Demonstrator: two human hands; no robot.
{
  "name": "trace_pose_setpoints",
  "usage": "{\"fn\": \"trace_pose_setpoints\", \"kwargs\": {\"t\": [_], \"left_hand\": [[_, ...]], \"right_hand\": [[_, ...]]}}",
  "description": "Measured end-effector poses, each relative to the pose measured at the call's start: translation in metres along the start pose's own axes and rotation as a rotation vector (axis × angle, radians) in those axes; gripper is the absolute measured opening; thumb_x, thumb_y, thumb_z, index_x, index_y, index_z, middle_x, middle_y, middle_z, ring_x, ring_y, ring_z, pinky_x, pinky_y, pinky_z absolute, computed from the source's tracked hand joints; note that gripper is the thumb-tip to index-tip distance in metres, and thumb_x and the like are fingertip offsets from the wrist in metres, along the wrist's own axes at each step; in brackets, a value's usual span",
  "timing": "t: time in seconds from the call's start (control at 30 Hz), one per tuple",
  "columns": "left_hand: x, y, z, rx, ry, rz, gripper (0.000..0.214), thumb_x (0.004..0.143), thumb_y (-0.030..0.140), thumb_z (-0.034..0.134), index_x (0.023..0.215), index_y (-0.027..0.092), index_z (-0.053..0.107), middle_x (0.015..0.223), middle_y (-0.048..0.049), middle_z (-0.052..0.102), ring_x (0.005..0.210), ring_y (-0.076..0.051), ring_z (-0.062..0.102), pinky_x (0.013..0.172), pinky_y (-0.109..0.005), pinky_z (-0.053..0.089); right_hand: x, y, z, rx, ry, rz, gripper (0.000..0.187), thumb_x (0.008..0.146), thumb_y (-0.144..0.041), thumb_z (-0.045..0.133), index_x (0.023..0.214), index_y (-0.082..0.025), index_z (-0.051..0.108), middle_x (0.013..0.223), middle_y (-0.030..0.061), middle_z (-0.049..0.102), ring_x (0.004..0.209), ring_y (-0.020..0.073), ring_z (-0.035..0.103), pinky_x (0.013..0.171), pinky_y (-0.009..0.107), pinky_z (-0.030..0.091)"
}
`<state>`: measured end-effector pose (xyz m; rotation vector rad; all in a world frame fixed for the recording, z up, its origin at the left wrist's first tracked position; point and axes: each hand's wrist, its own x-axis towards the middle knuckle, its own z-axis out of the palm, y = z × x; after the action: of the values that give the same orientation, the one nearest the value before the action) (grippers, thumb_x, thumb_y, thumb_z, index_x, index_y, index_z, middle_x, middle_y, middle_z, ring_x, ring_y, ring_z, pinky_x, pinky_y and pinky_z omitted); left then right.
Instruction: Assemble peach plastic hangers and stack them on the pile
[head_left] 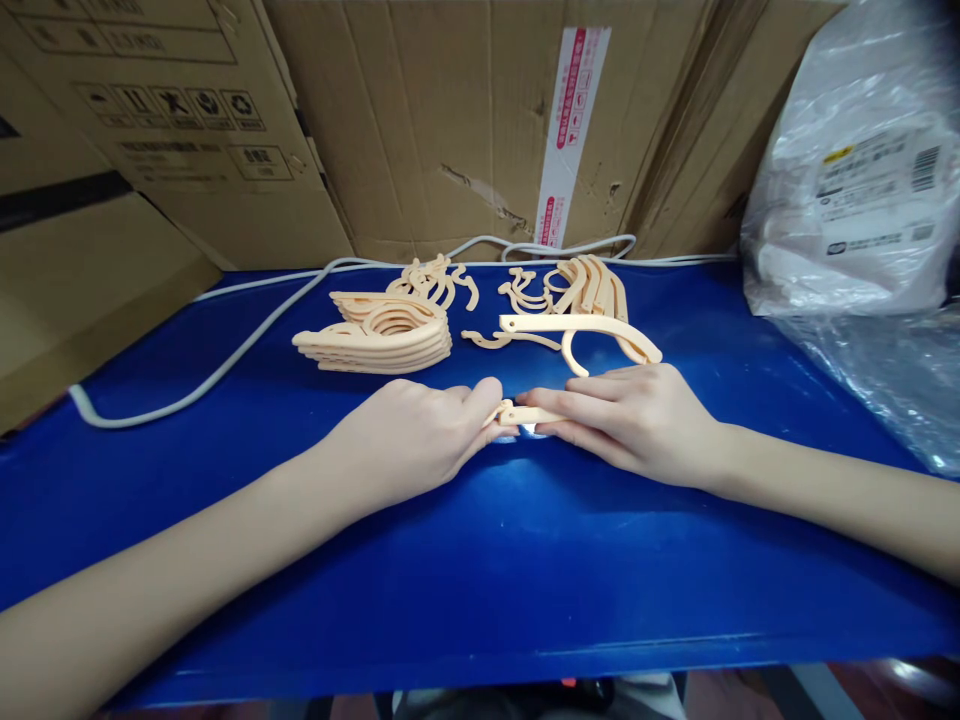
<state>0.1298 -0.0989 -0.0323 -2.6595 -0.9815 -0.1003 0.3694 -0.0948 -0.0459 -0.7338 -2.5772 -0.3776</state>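
My left hand (416,435) is closed, its thumb and fingers pinching a small cream plastic hook piece (496,409) that is mostly hidden. My right hand (637,420) grips a cream hanger arm (531,415), whose holed end meets the hook piece between both hands. Most of that arm is covered by my fingers. Just beyond my right hand lies a loose curved hanger arm (559,323). Behind my left hand rests a neat stack of cream hanger pieces (390,350).
Loose hooks (431,278) lie behind the stack, and more hooks (523,292) sit beside standing hanger arms (596,285). A white cable (247,350) crosses the blue table (480,580). Cardboard (450,120) walls the back; plastic wrapping (840,200) fills the right.
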Motion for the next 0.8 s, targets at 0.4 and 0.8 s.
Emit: {"fn": "trace_pose_setpoints", "kwargs": {"t": [0.4,0.8], "left_hand": [[0.001,-0.001,0.003,0.089,0.101,0.1,0.031,0.102,0.026,0.027,0.08,0.017,0.048,0.056,-0.0001,0.056,0.045,-0.017,0.059,0.041,-0.026,0.017],[0.003,-0.002,-0.007,-0.292,-0.202,-0.087,0.033,0.103,0.039,0.029,0.082,0.02,0.046,0.059,0.0019,0.057,0.052,-0.017,0.056,0.047,-0.026,0.024]], "right_hand": [[-0.001,0.001,0.002,0.145,-0.054,0.044,0.028,0.099,-0.032,0.049,0.114,-0.018,0.068,0.084,-0.0004,0.075,0.07,0.0121,0.07,0.058,0.025,0.042],[0.002,-0.003,-0.001,-0.18,0.08,-0.072,0.026,0.099,-0.03,0.048,0.099,-0.019,0.072,0.058,-0.0044,0.061,0.049,0.0087,0.057,0.049,0.026,0.035]]}}
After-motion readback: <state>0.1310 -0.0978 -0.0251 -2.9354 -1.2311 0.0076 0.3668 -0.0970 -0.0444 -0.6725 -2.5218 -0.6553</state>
